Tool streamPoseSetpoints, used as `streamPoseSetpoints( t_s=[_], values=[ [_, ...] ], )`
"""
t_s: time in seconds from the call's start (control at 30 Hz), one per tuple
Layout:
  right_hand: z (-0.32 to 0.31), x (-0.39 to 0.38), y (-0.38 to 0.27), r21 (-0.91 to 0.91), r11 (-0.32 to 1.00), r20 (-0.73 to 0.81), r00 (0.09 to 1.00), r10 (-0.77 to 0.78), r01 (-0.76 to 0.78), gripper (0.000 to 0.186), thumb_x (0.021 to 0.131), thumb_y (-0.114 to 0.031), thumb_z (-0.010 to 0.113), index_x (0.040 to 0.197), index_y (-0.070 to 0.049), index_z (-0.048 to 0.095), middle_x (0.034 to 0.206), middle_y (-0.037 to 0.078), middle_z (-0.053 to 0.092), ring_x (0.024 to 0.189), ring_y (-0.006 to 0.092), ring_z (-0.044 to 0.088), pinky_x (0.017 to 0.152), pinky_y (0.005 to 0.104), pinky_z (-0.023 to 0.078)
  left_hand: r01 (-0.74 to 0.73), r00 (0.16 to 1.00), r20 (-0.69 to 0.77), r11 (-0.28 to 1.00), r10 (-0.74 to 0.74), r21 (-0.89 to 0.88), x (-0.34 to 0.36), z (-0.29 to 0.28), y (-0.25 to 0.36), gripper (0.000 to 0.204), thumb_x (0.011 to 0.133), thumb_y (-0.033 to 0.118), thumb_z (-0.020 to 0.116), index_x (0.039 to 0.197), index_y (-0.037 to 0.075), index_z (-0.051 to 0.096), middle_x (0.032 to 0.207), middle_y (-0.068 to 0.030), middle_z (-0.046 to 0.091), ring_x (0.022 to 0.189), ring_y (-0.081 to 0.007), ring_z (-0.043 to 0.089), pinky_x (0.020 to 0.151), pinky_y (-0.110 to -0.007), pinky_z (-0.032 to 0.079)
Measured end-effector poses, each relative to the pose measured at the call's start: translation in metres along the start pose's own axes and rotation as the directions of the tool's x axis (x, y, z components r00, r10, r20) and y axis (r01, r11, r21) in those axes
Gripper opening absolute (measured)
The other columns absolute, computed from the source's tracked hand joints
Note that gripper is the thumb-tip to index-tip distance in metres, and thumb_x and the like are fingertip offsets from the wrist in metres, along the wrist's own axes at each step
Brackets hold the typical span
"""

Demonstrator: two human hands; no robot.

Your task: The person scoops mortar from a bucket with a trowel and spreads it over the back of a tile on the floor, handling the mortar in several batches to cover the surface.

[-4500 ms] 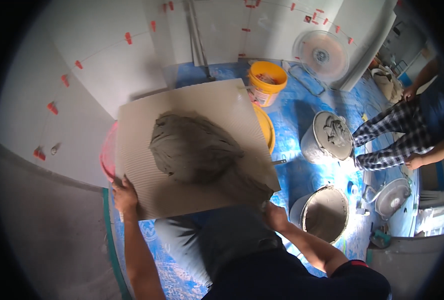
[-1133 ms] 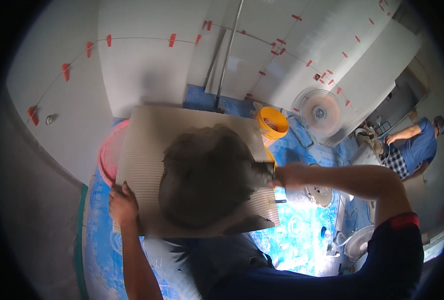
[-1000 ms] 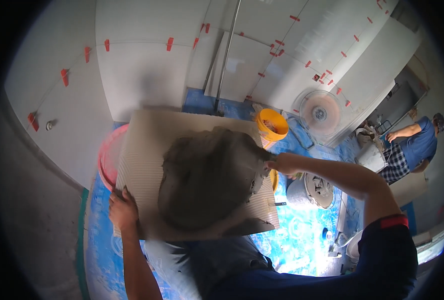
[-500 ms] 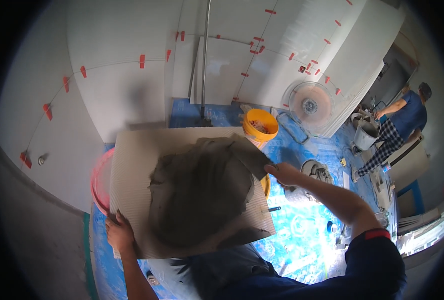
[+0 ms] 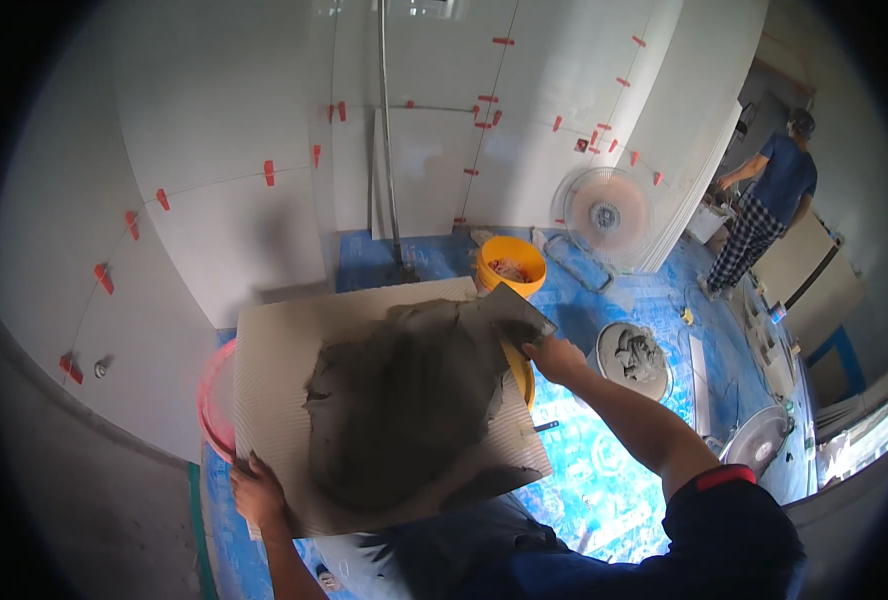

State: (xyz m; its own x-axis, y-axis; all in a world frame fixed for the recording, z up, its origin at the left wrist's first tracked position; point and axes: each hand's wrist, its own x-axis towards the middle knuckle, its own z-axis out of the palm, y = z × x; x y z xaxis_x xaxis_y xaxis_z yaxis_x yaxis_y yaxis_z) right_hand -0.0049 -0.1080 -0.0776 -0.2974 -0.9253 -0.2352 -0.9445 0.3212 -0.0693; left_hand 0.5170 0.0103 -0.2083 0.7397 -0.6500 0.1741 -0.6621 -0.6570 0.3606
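Observation:
A large pale tile (image 5: pixel 274 400) lies in front of me, ribbed side up. Dark grey mortar (image 5: pixel 399 400) covers much of its middle and right part in a thick, uneven layer. At the tile's near left corner, my left hand (image 5: pixel 258 492) is closed on its edge. My right hand (image 5: pixel 560 360) is wrapped round the handle of a flat trowel (image 5: pixel 514 314), whose blade touches or hangs just over the mortar's far right edge. The handle is mostly hidden by my fingers. Under the tile's left side shows the rim of a pink tub (image 5: pixel 212 400).
A yellow bucket (image 5: pixel 511 266) with scraps stands beyond the tile, and a bucket of mortar (image 5: pixel 636 362) to the right. Two fans (image 5: pixel 604 215) are near. A metal pole (image 5: pixel 388 150) rises by walls with red clips. Far right, another person (image 5: pixel 769 190) stands on blue floor covering (image 5: pixel 604 440).
My view has shifted, so the tile sits slightly lower in it. The trowel blade has turned a little at the mortar's right edge. The other person has straightened up.

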Motion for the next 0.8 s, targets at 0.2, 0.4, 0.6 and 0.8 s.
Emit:
streamPoseSetpoints(
  t_s=[0.2,0.4,0.6,0.8],
  values=[
    [-0.009,-0.017,0.001,0.641,0.766,0.181,0.98,-0.078,-0.057,0.057,0.098,-0.053,0.042,0.099,0.001,0.058,0.077,0.013,0.061,0.056,0.0214,0.062,0.052,0.0338,0.051,-0.012,0.999,-0.034,1.0,0.012,-0.009,-0.003,-0.005,-0.001,0.051,0.095,0.047,0.046,0.111,0.0,0.052,0.106,-0.0252,0.063,0.094,-0.0443,0.061,0.078,-0.053,0.048],
    [0.027,0.001,0.009,0.806,0.562,0.288,0.952,-0.103,-0.184,0.062,0.099,-0.052,0.038,0.087,0.005,0.059,0.079,0.014,0.062,0.055,0.0213,0.059,0.047,0.0366,0.049,-0.03,0.999,-0.028,1.0,0.03,0.005,-0.005,0.0,0.005,0.052,0.094,0.048,0.046,0.111,-0.001,0.052,0.105,-0.0254,0.063,0.092,-0.0442,0.062,0.077,-0.053,0.048],
    [0.032,-0.016,0.021,0.048,0.989,-0.214,0.969,-0.127,0.14,0.06,0.098,-0.048,0.038,0.099,0.009,0.057,0.083,0.027,0.065,0.071,0.04,0.067,0.064,0.0479,0.055,-0.038,0.999,-0.017,0.999,0.038,-0.007,-0.002,0.003,0.004,0.051,0.094,0.047,0.046,0.11,-0.002,0.052,0.105,-0.0257,0.063,0.091,-0.0445,0.062,0.076,-0.053,0.048],
    [-0.011,-0.05,-0.019,0.858,0.369,0.452,0.868,-0.208,-0.358,0.051,0.098,-0.053,0.038,0.093,-0.004,0.054,0.067,0.004,0.052,0.049,0.0147,0.05,0.046,0.0285,0.043,-0.014,0.998,-0.065,1.0,0.016,0.022,-0.002,-0.011,-0.004,0.052,0.094,0.047,0.046,0.109,-0.002,0.051,0.103,-0.0251,0.063,0.088,-0.0441,0.062,0.074,-0.054,0.049]
  ],
)
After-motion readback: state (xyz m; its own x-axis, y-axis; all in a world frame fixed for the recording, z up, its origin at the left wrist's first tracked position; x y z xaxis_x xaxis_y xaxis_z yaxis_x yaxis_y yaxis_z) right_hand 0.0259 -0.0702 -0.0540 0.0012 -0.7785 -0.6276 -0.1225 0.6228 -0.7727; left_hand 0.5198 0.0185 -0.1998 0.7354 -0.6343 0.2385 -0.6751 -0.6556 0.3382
